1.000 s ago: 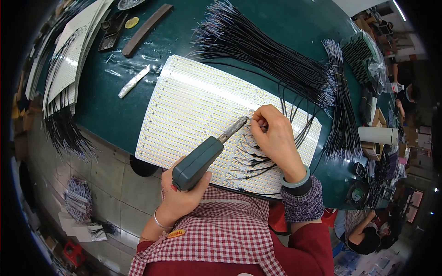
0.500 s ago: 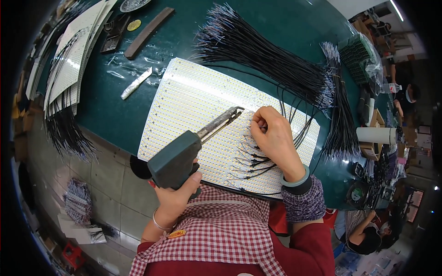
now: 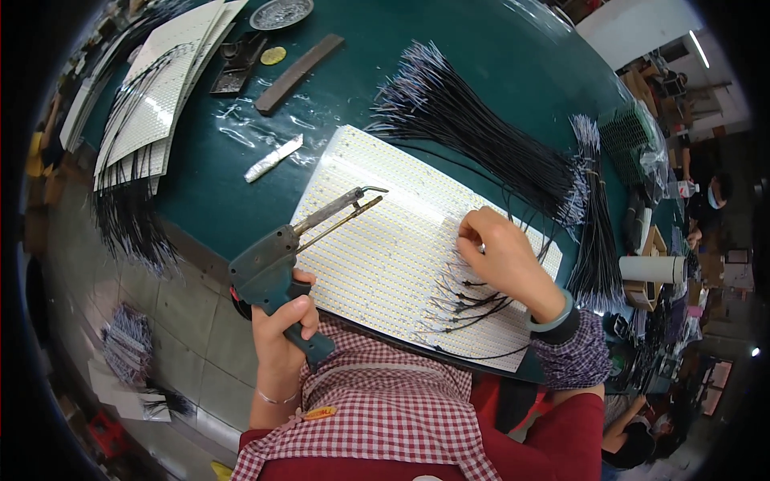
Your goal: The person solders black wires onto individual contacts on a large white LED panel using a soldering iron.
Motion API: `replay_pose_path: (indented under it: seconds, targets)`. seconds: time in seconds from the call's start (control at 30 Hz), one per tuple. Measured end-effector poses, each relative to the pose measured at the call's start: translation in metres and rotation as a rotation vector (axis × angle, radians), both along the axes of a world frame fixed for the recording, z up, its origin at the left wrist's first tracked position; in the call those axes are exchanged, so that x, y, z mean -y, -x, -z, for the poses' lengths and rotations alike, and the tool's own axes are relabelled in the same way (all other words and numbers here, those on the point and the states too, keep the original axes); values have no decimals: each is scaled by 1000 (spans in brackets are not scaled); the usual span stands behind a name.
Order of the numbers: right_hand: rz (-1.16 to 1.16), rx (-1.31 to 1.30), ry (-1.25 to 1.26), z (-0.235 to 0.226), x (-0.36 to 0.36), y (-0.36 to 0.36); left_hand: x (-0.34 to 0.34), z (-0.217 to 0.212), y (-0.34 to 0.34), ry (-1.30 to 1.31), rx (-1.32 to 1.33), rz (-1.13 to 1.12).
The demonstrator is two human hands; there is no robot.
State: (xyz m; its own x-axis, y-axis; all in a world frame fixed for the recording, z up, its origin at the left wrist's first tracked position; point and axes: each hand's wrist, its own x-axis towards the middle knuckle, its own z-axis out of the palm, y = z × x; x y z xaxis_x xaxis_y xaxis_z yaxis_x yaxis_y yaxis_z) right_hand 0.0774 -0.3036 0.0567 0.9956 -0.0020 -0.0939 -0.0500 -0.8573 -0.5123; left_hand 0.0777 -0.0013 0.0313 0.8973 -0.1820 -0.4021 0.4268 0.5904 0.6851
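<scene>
My left hand (image 3: 282,322) grips the handle of a dark green soldering gun (image 3: 277,264); its metal tip (image 3: 365,196) hangs above the left part of a white LED panel (image 3: 385,232) lying on the green table (image 3: 481,64). My right hand (image 3: 501,256) rests on the panel's right side with its fingers pinched on thin black wires (image 3: 465,301) that fan out along the panel's near edge. The gun's tip is well apart from my right hand.
Bundles of black wires (image 3: 473,144) lie behind the panel and at the right (image 3: 597,232). A stack of white panels (image 3: 152,96) sits far left. A dark bar (image 3: 298,72), a white stick (image 3: 273,159), a metal dish (image 3: 281,12) and a white roll (image 3: 654,268) are about. Another person (image 3: 710,204) sits far right.
My left hand has drawn the soldering gun back to the left, away from the wires at my right hand; the tip now hangs over the panel's left part. My right hand stayed.
</scene>
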Motion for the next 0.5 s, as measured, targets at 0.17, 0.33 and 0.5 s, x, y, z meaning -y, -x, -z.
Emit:
replay_pose_path:
  seconds: [0.17, 0.33, 0.5]
  targets:
    - [-143, 148, 71, -3, -4, -81, -11, 5, -1, -31, 22, -68]
    - [-250, 194, 52, 34, -10, -150, -14, 3, -1, -30, 18, -71]
    - [-277, 86, 39, 48, -16, -171, -25, 4, 3, -66, -6, -138]
